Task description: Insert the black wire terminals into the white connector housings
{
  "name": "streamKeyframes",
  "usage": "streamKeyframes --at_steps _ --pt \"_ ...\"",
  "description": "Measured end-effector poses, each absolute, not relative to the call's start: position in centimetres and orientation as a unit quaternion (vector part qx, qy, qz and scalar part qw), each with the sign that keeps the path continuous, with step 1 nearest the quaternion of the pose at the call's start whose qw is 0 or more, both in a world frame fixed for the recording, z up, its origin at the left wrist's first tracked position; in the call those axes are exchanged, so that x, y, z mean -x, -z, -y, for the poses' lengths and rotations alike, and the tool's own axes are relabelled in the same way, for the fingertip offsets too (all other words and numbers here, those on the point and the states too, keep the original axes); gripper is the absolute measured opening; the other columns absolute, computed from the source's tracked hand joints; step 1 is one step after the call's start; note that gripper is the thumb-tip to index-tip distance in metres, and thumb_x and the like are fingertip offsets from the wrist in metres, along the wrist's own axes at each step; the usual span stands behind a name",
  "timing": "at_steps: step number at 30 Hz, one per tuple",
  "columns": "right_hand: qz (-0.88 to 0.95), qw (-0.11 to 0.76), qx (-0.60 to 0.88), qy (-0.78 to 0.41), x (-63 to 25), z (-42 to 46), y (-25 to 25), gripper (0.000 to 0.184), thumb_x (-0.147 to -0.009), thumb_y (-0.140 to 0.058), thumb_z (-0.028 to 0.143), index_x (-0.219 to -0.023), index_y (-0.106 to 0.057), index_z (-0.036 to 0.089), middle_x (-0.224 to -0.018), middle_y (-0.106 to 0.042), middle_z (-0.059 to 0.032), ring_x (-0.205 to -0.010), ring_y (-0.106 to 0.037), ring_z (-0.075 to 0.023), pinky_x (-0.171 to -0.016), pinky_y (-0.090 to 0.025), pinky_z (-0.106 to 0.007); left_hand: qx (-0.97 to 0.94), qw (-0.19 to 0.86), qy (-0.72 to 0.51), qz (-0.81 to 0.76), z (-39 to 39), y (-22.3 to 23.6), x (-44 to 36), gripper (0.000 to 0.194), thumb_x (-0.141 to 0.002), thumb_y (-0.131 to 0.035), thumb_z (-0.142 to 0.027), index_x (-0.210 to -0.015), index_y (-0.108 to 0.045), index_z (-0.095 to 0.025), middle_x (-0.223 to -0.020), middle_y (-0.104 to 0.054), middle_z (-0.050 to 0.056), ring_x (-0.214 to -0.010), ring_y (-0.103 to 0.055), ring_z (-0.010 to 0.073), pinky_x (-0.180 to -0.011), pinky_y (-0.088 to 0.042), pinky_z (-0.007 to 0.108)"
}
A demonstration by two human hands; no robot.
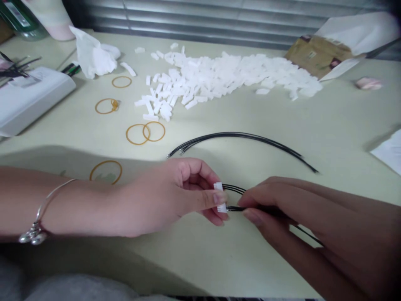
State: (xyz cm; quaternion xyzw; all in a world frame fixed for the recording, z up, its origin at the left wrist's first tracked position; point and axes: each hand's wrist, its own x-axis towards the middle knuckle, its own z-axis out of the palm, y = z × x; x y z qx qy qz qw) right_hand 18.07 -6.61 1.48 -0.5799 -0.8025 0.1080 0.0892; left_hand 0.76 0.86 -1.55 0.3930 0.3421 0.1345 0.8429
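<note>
Between the thumb and fingers of my left hand [175, 194] is a white plastic connector housing [222, 207], held upright over the table. Several thin black wires [233, 189] run from its right side toward my right hand [291, 213]. That hand is closed, its thumb and index finger pinching a black wire [234, 208] whose metal end is at the lower part of the housing. Whether this end sits inside a slot, I cannot tell. Just beyond both hands, a curved bundle of loose black wires [238, 134] with bare metal ends lies on the table.
A heap of white connector housings [219, 75] spreads across the back, beside an opened brown-and-white packet [319, 54]. Several rubber bands [138, 134] lie at left. Crumpled tissue [94, 56], a white box [34, 98] and a green bottle [23, 21] stand farther left; white paper [390, 150] at right.
</note>
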Motion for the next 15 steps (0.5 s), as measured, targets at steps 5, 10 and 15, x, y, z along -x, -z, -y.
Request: streamKeyframes --at_steps 5,10,15 --pt "0.817 0.075 0.555 -0.135 -18.92 5.86 -1.03 0.028 -0.091 -0.033 0.034 -0.08 -0.056 0.024 -0.063 -0.058 0.0038 -0.043 -0.049 -0.0079 -0.039 -0.035 -0.022 -0.428 0.823 -0.136 -0.348 -0.62 1.61 -0.7 0.011 -0.078 -0.061 -0.016 -0.073 -0.052 -0.014 -0.063 -0.065 -0.004 -0.062 -0.063 0.005 -0.064 -0.048 0.017" --pt "0.826 0.095 0.535 -0.147 -18.97 5.72 -0.53 0.026 -0.09 -0.035 0.028 -0.074 -0.054 0.022 -0.057 -0.054 0.0034 -0.041 -0.048 -0.0078 -0.036 -0.033 -0.021 -0.44 0.816 -0.131 -0.35 -0.5 1.46 -0.73 0.011 -0.078 -0.061 -0.018 -0.074 -0.051 -0.015 -0.064 -0.064 -0.004 -0.063 -0.062 0.0055 -0.065 -0.048 0.018" --pt "0.846 0.073 0.51 -0.137 -18.76 6.26 -0.79 0.026 -0.088 -0.035 0.016 -0.075 -0.057 0.021 -0.064 -0.058 0.0022 -0.047 -0.05 -0.0078 -0.042 -0.035 -0.022 -0.437 0.82 -0.128 -0.347 -0.62 1.46 -0.69 0.012 -0.078 -0.06 -0.018 -0.073 -0.05 -0.015 -0.064 -0.064 -0.004 -0.062 -0.062 0.005 -0.064 -0.047 0.017"
